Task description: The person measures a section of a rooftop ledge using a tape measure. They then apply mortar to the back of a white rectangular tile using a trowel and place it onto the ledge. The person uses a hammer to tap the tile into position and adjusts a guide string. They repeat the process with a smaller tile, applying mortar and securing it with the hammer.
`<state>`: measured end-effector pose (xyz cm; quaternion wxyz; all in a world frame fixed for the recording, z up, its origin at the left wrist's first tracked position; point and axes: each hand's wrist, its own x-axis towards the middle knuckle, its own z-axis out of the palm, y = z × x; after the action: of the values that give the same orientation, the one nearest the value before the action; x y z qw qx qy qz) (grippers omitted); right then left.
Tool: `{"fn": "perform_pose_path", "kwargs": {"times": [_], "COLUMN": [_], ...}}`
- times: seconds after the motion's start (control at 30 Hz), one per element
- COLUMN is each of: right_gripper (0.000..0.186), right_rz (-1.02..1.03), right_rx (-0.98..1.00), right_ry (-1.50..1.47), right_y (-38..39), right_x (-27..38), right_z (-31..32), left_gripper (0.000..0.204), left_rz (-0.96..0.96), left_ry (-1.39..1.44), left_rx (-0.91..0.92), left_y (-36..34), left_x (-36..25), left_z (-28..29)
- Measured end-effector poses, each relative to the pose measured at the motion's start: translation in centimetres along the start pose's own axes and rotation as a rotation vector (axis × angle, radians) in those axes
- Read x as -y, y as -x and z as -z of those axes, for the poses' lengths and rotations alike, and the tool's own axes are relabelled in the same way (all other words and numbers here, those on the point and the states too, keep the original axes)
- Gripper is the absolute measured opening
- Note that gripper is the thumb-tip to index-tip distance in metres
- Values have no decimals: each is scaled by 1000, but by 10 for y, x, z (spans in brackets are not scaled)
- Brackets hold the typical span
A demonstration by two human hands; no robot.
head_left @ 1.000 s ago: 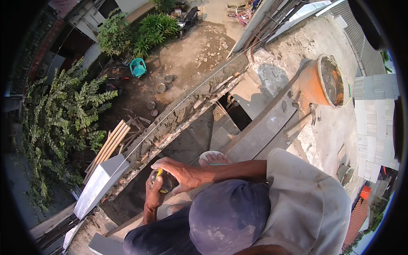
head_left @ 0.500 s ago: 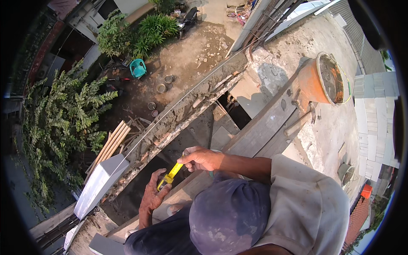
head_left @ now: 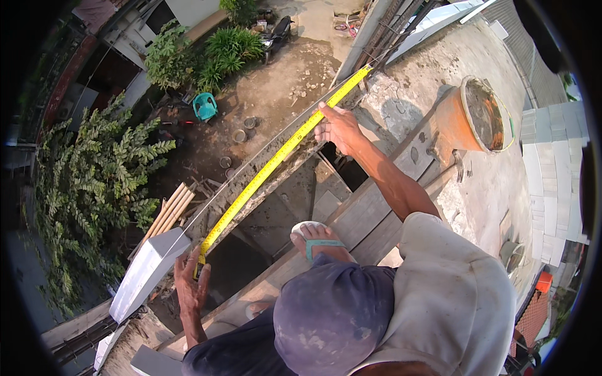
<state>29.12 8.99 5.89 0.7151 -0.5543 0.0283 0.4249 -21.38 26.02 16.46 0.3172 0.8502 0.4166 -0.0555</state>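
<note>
A yellow tape measure (head_left: 269,168) is drawn out long, its blade lying along the mortar-topped wall (head_left: 251,203) up to the far corner. At the near end my left hand (head_left: 191,289) grips its case, beside a pale grey block (head_left: 149,271). Farther along, my right hand (head_left: 338,128) has its fingers on the blade, the index finger at its outer edge. Some of the right fingers are curled below the blade. A thin string (head_left: 251,164) runs beside the tape from the block toward the far corner.
Wooden planks (head_left: 357,219) span beside an opening in the floor, with my sandalled foot (head_left: 321,241) on them. An orange bucket (head_left: 453,119) of mortar and a hammer (head_left: 445,175) lie to the right. Beyond the wall, the ground is lower, with a teal chair (head_left: 204,106) and bamboo poles (head_left: 170,212).
The tape blade has gone from short to long. My right hand has moved far up and right along the wall; my left hand has shifted left and down toward the block.
</note>
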Motion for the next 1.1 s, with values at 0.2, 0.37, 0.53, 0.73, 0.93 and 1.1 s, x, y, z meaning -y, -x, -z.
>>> {"fn": "perform_pose_path", "kwargs": {"times": [0.2, 0.37, 0.53, 0.73, 0.93, 1.1], "right_gripper": [31, 28, 30, 27, 35, 33], "right_rz": [11, 0, 32, 6, 26, 21], "right_rx": [-32, -70, -38, 7, 66, 45], "right_ry": [122, 142, 129, 146, 199, 229], "right_y": [-34, -53, -72, -100, -136, -149], "right_x": [16, 29, 31, 23, 27, 32], "right_z": [26, 46, 38, 73, 99, 104], "left_gripper": [57, 60, 63, 62, 59, 60], "left_rz": [42, 60, 170, 96, 162, 177], "left_ry": [40, 5, -127, -391, -460, -506], "left_rx": [-36, -162, -271, -435, -547, -597], "left_y": [5, 35, 56, 59, 68, 61], "left_x": [9, 41, 82, 114, 136, 132], "left_z": [-5, -5, -3, 9, -18, -34]}}
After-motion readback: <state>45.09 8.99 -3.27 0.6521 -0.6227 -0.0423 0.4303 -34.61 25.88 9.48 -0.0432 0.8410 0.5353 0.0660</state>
